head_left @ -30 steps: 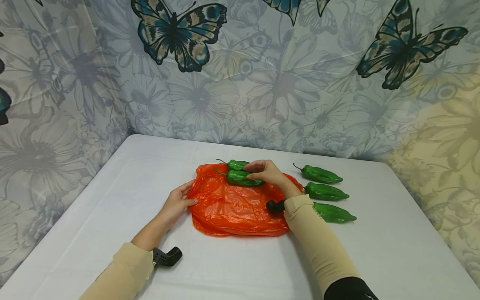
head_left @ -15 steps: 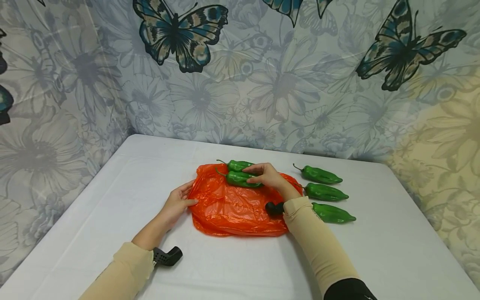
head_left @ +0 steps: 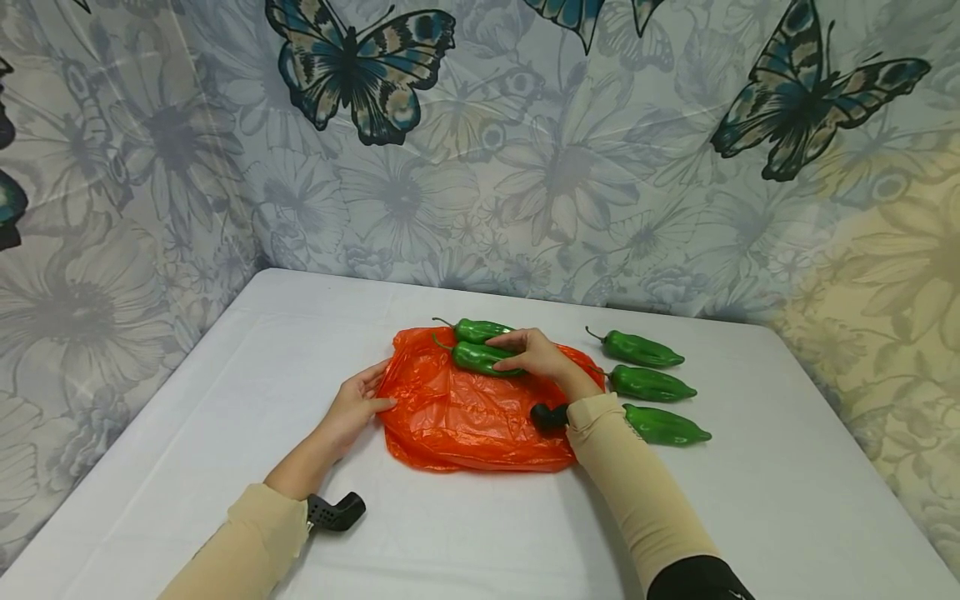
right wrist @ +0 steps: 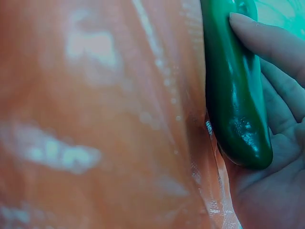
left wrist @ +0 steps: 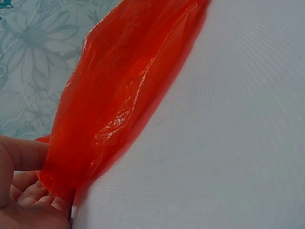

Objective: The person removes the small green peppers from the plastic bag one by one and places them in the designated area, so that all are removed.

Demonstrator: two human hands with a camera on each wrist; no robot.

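A crumpled orange-red plastic bag (head_left: 465,417) lies flat in the middle of the table. My left hand (head_left: 352,408) pinches its left edge between thumb and fingers; the left wrist view shows the thumb (left wrist: 28,155) against the film. Over the bag's far part, my right hand (head_left: 543,357) grips a green pepper (head_left: 472,358), its stem pointing left. In the right wrist view the thumb presses on the glossy pepper (right wrist: 238,95), with the palm (right wrist: 281,162) behind it. Just beyond lies a second green pepper (head_left: 474,331), partly covered by the right fingers.
Three more green peppers lie in a column right of the bag: a far one (head_left: 643,348), a middle one (head_left: 651,383) and a near one (head_left: 667,426), partly behind the right sleeve (head_left: 637,483). A butterfly-patterned cloth (head_left: 525,183) hangs behind the white table (head_left: 450,533).
Over the last second my right hand has shifted very slightly toward me, still on the pepper. The left hand, the bag and the peppers at the right look the same.
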